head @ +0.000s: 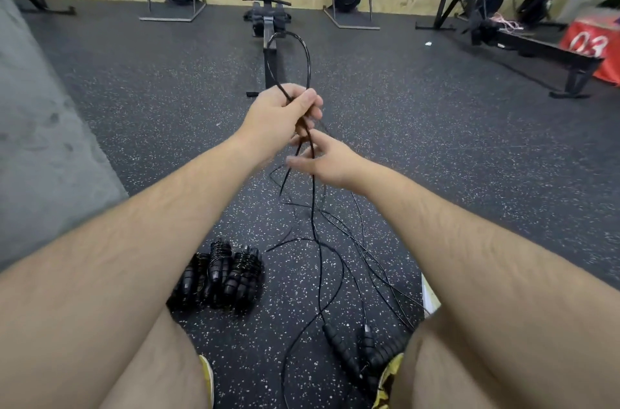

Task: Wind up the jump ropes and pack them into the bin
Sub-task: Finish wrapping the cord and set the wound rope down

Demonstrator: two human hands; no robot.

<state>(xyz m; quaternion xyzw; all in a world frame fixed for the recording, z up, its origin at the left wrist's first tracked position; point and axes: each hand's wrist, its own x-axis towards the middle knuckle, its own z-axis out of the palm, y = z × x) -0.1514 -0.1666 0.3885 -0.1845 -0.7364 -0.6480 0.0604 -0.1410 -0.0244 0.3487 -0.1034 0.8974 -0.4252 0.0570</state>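
Observation:
My left hand grips a thin black jump rope, whose loop arches up above the fist. Just below it, my right hand has its fingers around the hanging strands; it is blurred. The strands fall into a loose tangle on the speckled floor between my legs. Black rope handles lie by my right thigh. Several wound-up black ropes sit in a pile by my left thigh. No bin is in view.
A rowing machine stands straight ahead, with more machines along the plywood wall. A long black rower rail and a red box are at the far right. A grey wall runs along the left.

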